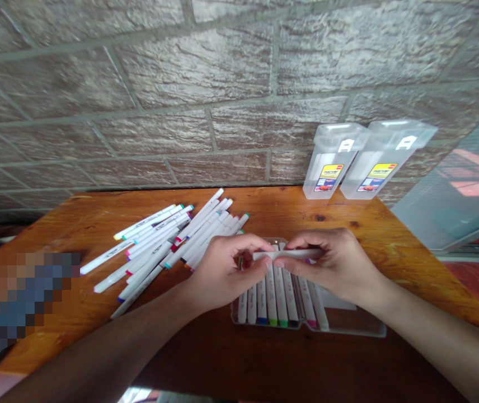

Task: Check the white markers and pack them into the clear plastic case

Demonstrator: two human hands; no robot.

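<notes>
Between the fingertips of both hands a white marker lies level, its ends partly covered by the fingers. My left hand pinches it from the left, thumb below and forefinger above. From the other side my right hand grips it the same way. Directly beneath is an opened clear plastic case. White markers with coloured ends fill its left half side by side, and a couple more lie in its right half. My hands hide the upper part of the case.
A loose heap of white markers lies to the left on the wooden table. Two clear upright marker boxes with yellow labels stand at the back right against the stone-patterned wall. A blurred-out patch covers the far left.
</notes>
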